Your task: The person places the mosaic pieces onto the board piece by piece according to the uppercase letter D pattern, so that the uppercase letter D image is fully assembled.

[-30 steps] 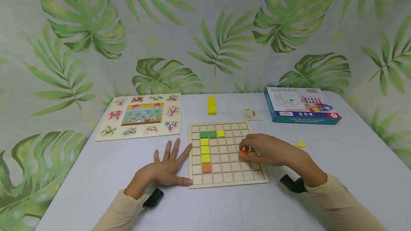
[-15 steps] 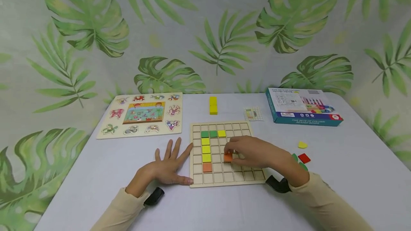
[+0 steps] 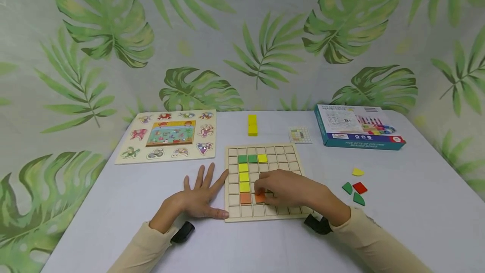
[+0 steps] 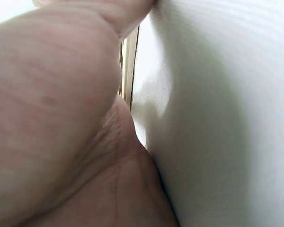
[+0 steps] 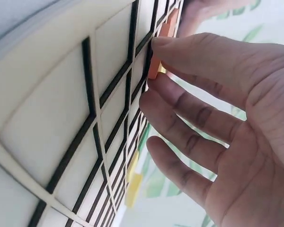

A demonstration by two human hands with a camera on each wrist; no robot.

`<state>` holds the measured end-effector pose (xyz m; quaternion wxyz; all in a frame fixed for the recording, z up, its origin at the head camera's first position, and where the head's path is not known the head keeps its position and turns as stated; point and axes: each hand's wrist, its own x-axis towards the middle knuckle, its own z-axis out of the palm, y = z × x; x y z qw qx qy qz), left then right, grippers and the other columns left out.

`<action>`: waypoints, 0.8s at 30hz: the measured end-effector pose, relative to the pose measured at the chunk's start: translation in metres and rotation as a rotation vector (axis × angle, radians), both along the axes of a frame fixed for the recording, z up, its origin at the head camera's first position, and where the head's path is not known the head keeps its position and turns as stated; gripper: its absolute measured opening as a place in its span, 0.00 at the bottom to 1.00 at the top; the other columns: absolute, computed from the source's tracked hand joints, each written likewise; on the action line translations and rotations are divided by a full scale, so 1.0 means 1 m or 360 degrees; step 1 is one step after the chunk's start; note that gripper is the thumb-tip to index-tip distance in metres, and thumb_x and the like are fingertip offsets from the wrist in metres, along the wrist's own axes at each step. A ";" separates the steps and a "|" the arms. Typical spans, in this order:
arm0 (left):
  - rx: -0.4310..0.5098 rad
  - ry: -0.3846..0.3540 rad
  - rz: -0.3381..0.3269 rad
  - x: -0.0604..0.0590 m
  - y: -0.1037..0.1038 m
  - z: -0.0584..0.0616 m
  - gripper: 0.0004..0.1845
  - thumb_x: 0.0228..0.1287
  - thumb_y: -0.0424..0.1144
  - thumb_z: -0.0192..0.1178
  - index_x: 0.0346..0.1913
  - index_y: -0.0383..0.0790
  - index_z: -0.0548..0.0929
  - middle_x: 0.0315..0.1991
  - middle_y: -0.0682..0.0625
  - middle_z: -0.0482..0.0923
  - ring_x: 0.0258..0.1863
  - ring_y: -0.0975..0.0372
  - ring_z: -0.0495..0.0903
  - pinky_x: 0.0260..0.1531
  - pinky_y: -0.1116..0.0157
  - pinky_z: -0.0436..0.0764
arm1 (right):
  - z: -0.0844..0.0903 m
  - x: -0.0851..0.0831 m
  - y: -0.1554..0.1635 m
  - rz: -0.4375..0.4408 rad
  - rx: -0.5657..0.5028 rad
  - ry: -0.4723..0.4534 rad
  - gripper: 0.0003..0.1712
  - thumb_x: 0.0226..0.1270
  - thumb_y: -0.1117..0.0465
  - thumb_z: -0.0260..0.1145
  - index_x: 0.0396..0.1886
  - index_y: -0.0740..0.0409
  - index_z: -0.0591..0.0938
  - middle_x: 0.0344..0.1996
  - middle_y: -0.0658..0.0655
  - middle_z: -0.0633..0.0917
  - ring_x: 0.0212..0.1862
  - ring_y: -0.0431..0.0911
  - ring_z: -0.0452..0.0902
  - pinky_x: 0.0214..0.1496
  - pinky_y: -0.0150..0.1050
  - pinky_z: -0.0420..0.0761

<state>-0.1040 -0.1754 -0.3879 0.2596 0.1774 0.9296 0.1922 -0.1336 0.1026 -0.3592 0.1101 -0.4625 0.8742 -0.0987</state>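
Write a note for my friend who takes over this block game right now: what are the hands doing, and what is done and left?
Left hand: flat on the table, fingers spread, touching the grid board's left edge.
Right hand: pinches an orange tile at the board, right beside the placed orange tile.
Done: two green tiles and a yellow tile in a row, three yellow tiles in a column, one orange below.
Left: the pinched tile is not yet let go; most squares are bare. Loose pieces lie right of the board.

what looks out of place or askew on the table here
Nothing is spilled or damaged. Only a few loose pieces, the yellow piece, two green pieces and a red piece, lie scattered right of the grid board.
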 end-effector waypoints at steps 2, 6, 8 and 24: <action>0.0007 0.0002 -0.0001 0.000 0.000 -0.001 0.64 0.51 0.74 0.63 0.82 0.57 0.37 0.80 0.38 0.18 0.77 0.40 0.16 0.64 0.28 0.23 | -0.002 0.000 0.000 0.0015 -0.0021 0.0021 0.07 0.66 0.58 0.72 0.42 0.49 0.85 0.37 0.45 0.84 0.35 0.37 0.76 0.44 0.34 0.81; -0.0021 0.0013 0.0001 0.000 0.001 -0.001 0.63 0.53 0.73 0.64 0.82 0.57 0.37 0.80 0.38 0.19 0.77 0.40 0.17 0.64 0.27 0.25 | -0.005 0.000 -0.002 0.0020 -0.0022 0.0050 0.08 0.66 0.56 0.71 0.43 0.48 0.85 0.38 0.44 0.85 0.36 0.37 0.76 0.45 0.34 0.81; -0.0037 0.0020 0.0006 -0.001 0.002 -0.001 0.63 0.53 0.71 0.65 0.82 0.56 0.38 0.80 0.38 0.19 0.77 0.40 0.18 0.64 0.27 0.26 | -0.006 0.000 -0.003 0.0007 -0.0007 0.0048 0.08 0.66 0.56 0.71 0.44 0.47 0.85 0.39 0.44 0.85 0.36 0.36 0.76 0.45 0.34 0.81; -0.0015 0.0024 0.0005 -0.002 0.001 -0.007 0.65 0.50 0.76 0.62 0.81 0.58 0.36 0.80 0.39 0.18 0.77 0.41 0.16 0.64 0.28 0.24 | -0.002 0.001 -0.004 -0.0016 -0.0051 0.0013 0.05 0.65 0.57 0.73 0.39 0.49 0.92 0.35 0.44 0.86 0.36 0.35 0.77 0.42 0.32 0.80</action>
